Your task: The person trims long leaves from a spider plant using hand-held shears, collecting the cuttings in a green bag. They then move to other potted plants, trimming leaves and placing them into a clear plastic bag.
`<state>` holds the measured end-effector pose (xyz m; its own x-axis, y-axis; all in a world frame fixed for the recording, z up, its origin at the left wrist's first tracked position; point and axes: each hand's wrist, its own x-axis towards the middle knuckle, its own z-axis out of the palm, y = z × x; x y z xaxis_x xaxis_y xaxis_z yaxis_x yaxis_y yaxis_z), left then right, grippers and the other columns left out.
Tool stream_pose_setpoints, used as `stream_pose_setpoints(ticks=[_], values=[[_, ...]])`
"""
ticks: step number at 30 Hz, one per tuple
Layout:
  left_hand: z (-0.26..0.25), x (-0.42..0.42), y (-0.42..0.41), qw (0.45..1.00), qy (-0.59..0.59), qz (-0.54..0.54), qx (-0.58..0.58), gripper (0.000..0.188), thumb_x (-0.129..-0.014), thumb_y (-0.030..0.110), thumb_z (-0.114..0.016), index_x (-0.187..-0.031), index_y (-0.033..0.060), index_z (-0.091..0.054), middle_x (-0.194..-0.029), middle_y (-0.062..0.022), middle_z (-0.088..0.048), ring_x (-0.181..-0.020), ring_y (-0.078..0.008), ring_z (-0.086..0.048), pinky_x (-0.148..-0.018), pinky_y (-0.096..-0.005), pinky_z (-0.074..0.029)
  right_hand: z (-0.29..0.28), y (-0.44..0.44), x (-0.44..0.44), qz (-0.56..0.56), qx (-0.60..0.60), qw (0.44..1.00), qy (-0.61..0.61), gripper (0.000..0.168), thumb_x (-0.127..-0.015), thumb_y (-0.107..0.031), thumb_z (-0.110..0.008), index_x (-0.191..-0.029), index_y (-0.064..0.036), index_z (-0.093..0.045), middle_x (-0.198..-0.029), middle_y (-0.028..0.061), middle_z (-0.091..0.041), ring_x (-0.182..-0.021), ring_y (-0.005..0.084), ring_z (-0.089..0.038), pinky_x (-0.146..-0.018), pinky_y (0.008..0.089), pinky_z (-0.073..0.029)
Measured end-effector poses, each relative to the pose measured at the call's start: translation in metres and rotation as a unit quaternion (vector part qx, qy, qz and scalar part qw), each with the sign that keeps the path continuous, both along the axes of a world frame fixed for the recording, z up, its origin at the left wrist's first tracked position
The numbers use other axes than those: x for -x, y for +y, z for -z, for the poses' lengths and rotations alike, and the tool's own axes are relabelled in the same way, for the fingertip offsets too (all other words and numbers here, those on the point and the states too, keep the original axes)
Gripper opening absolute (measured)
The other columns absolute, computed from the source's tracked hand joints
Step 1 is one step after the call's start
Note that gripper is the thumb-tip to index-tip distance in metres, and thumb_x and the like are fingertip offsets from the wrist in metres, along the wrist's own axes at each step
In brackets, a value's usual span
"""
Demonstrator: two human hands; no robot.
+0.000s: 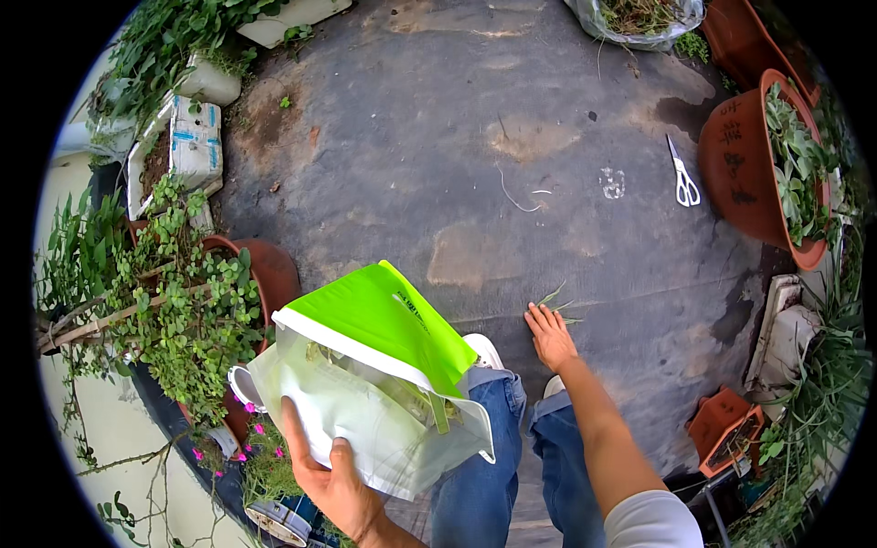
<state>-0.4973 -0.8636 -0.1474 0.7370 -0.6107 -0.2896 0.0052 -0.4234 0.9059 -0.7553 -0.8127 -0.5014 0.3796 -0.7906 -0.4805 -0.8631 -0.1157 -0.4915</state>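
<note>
My left hand [332,466] grips a green-and-white plastic bag [404,308] by its pale, see-through side. The bag is tilted with its mouth spread, and some leafy clippings [438,411] show inside; the green panel bears printing. Low over the ground, my right hand [550,338] reaches down at several thin green grass blades [556,301], which stick out past its fingers. Whether the fingers pinch the blades is hidden beneath the hand. Away to the upper right, white-handled scissors [683,177] lie on the dark ground sheet [384,137].
A large brown pot [736,164] with succulents stands right of the scissors. At the top right is a clear plastic bag [644,44] of dry clippings. Leafy pots [277,274] and a white foam box [195,140] line the left side. An orange planter [719,418] stands lower right.
</note>
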Motion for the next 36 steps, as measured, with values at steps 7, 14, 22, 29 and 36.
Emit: stream_pose_setpoints(ticks=[7,14,22,29,36], values=[[0.016,-0.011,-0.001,0.997,-0.056,0.005,-0.049,0.07,-0.072,-0.01,-0.042,-0.14,0.004,-0.035,-0.133,-0.0127,-0.043,-0.109,-0.0221,-0.05,-0.095,-0.0322,-0.041,0.025,-0.019,0.013,0.185,0.109,0.976,-0.033,0.012,-0.077,0.003,-0.056,-0.089,0.001,-0.056,-0.095,0.0152,-0.054,-0.089,0.0346,-0.052,-0.08,0.0392,-0.045],[0.025,-0.018,-0.009,0.992,-0.085,0.017,-0.092,0.071,-0.071,-0.009,-0.043,-0.14,0.0049,-0.035,-0.135,-0.0117,-0.041,-0.111,-0.0202,-0.047,-0.097,-0.0298,-0.038,0.015,-0.15,-0.037,0.51,0.083,0.833,-0.198,0.02,-0.071,0.012,-0.06,-0.086,-0.001,-0.053,-0.076,0.0056,-0.05,-0.068,0.0144,-0.05,-0.064,0.027,-0.045],[0.034,-0.021,-0.031,0.993,-0.037,0.017,-0.112,0.071,-0.071,-0.011,-0.043,-0.14,0.0018,-0.033,-0.135,-0.012,-0.041,-0.115,-0.019,-0.045,-0.099,-0.0291,-0.036,0.054,-0.234,-0.067,0.345,0.128,0.93,0.001,0.02,-0.07,0.002,-0.067,-0.087,-0.001,-0.057,-0.08,0.0124,-0.058,-0.069,0.0263,-0.057,-0.066,0.036,-0.047],[0.047,-0.01,-0.047,0.996,-0.014,0.019,-0.084,0.068,-0.072,-0.008,-0.041,-0.139,-0.0013,-0.032,-0.127,-0.016,-0.047,-0.107,-0.0199,-0.05,-0.092,-0.0266,-0.04,0.052,-0.24,-0.044,0.372,0.085,0.921,-0.076,0.01,-0.073,-0.003,-0.069,-0.078,0.0,-0.06,-0.072,0.0083,-0.059,-0.065,0.0201,-0.057,-0.061,0.0322,-0.046],[0.06,-0.007,-0.046,0.972,-0.142,0.086,-0.164,0.064,-0.072,-0.004,-0.043,-0.136,-0.0056,-0.034,-0.131,-0.0269,-0.042,-0.121,-0.039,-0.043,-0.102,-0.0382,-0.033,-0.205,-0.228,-0.063,0.52,0.106,0.702,-0.476,0.005,-0.082,0.0,-0.064,-0.084,-0.001,-0.059,-0.087,0.0031,-0.059,-0.072,0.0069,-0.052,-0.065,0.0205,-0.042]])
